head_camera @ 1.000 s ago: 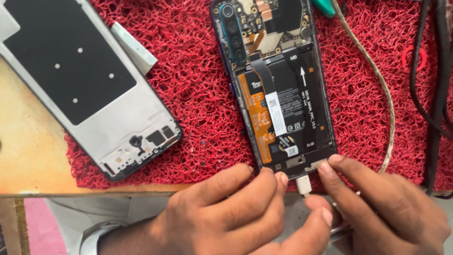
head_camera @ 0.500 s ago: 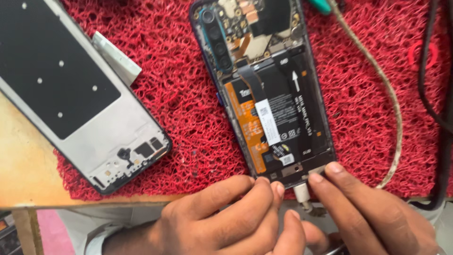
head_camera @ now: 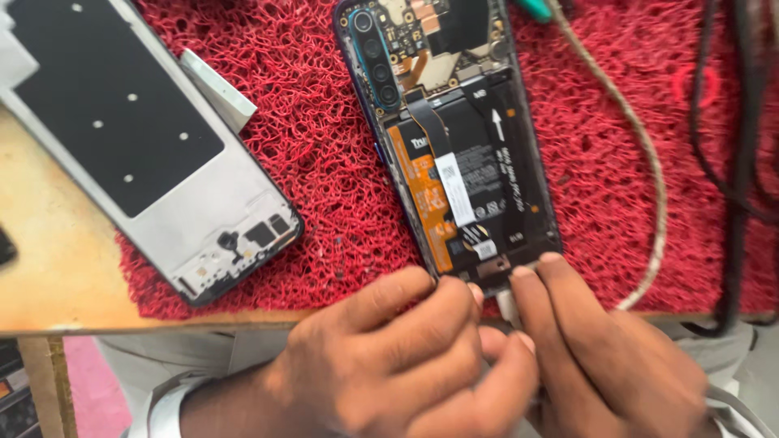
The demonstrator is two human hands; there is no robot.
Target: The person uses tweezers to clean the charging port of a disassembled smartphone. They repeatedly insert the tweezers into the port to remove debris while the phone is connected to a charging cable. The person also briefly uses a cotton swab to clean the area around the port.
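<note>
An opened phone [head_camera: 454, 154] lies back-up on a red looped mat [head_camera: 324, 154], its black battery, orange flex and circuit board showing. My left hand [head_camera: 389, 365] and my right hand [head_camera: 617, 357] meet at the phone's bottom edge. Between their fingertips is a white cable plug [head_camera: 508, 304] at the phone's bottom port. My left fingers rest against the lower left corner, my right fingers on the lower right corner. Which hand pinches the plug is hard to tell; both touch it.
A separate phone frame [head_camera: 154, 162] with a black panel lies at the left, half on the mat, half on the wooden table [head_camera: 57, 268]. A beige braided cable [head_camera: 641, 162] curves down the right. Black cables [head_camera: 734, 162] run along the far right.
The view has shifted a little, so the phone and frame sit slightly differently in the picture. Both hands stay at the phone's bottom edge with the plug between them.
</note>
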